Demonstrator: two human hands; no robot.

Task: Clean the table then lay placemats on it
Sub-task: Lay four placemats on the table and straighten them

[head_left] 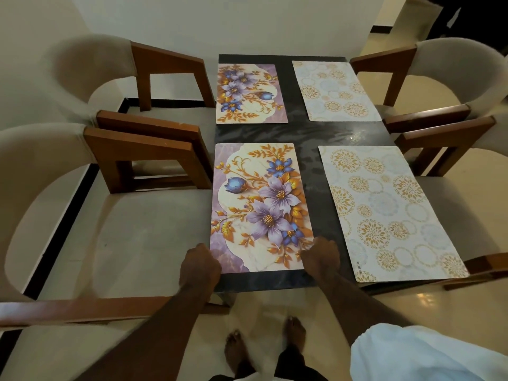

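1. The dark marbled stone worktop (305, 133) shows glossy and bare between the mats, with no crumbs or cloth that I can see; I judge the cleaning done.
2. Four rectangular mats lie flat on it: the far floral placemat (248, 93), purple with gold leaves, at 11 o'clock; the far white placemat (335, 90), with gold medallions, at 1 o'clock; the near white placemat (384, 213) at 5 o'clock; the near floral placemat (261, 204) at 7 o'clock.
3. The left hand (200, 264) curls round the near-left corner of the near floral placemat and grips it; the right hand (320, 255) lies on its near-right corner with fingers bent; whether it pinches or only presses I cannot tell.
4. The laying looks all but complete; what is left seems to be squaring this mat and letting go; the near white placemat sits slightly skewed and may want straightening.
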